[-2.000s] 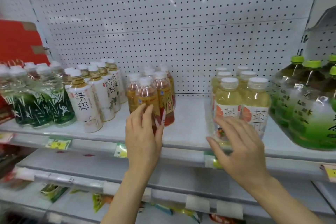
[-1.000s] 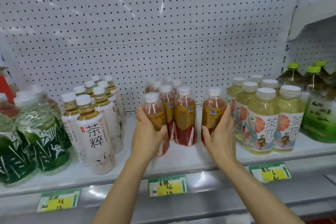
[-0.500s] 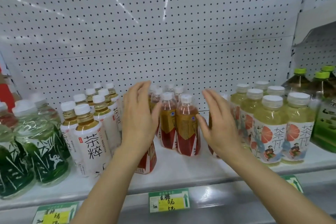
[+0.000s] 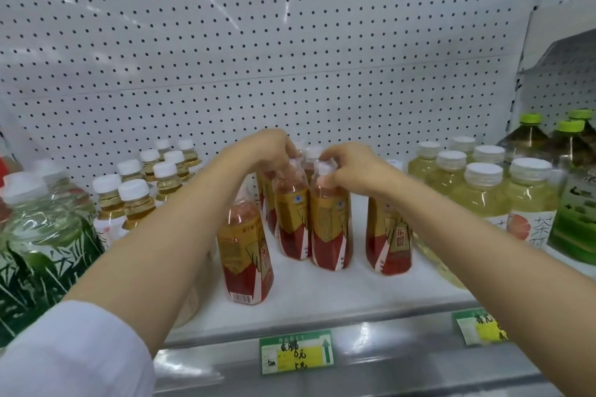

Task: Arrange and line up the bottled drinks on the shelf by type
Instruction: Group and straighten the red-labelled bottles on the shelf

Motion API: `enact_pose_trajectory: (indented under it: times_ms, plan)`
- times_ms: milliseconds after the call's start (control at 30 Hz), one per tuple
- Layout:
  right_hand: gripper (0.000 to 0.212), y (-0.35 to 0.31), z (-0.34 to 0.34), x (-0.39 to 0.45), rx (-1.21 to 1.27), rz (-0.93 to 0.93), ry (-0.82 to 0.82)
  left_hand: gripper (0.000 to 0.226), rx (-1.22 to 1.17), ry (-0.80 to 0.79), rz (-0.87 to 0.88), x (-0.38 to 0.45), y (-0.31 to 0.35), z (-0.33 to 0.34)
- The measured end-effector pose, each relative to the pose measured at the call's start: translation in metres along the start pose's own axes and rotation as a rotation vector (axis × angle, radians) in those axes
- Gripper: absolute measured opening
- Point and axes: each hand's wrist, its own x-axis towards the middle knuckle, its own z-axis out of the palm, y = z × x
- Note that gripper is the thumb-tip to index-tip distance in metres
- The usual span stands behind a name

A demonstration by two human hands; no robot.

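On the white shelf (image 4: 322, 296), both hands meet at the tops of the amber-red tea bottles with gold-and-red labels standing mid-shelf. The left hand (image 4: 267, 151) curls its fingers over the neck of 1 clear plastic bottle of red tea (image 4: 288, 216), and the right hand (image 4: 351, 171) pinches the white cap of the neighbouring red tea bottle (image 4: 330, 226); these 2 stand touching. A third red-labelled bottle (image 4: 245, 255) stands nearer the front edge, a fourth (image 4: 388, 238) just right. White-labelled tea bottles (image 4: 132, 200) fill the left, pale yellow-green bottles (image 4: 483, 190) the right. A green price tag (image 4: 296, 353) hangs on the front edge.
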Motion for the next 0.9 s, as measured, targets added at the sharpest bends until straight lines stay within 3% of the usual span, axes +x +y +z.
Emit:
enact_pose_trajectory:
  times_ms: [167, 267, 333, 500, 600, 767, 900]
  plan:
    - [0.041, -0.012, -0.004, 0.007, -0.204, 0.072, 0.037, 0.064, 0.070, -0.051, -0.070, -0.012, -0.006, -0.010]
    - [0.007, -0.016, -0.007, 0.019, -0.363, 0.106, 0.066, 0.062, 0.183, -0.044, -0.111, -0.014, -0.012, -0.014]
    - [0.026, -0.016, -0.011, 0.028, -0.430, 0.122, 0.079, 0.060, 0.282, -0.038, -0.159, -0.010, -0.017, -0.016]
    - [0.028, 0.003, -0.029, 0.049, -0.577, 0.196, 0.093, 0.046, 0.471, -0.013, -0.258, 0.009, -0.041, -0.017]
    - [0.033, 0.016, -0.038, 0.055, -0.610, 0.232, 0.091, 0.044, 0.428, -0.010, -0.304, 0.016, -0.056, -0.019]
    - [0.040, 0.028, -0.061, 0.056, -0.538, 0.306, -0.046, 0.055, 0.349, -0.074, -0.293, 0.021, -0.060, -0.029]
    - [0.043, 0.028, -0.066, 0.066, -0.567, 0.269, -0.059, 0.065, 0.270, 0.053, -0.143, 0.035, -0.035, -0.034]
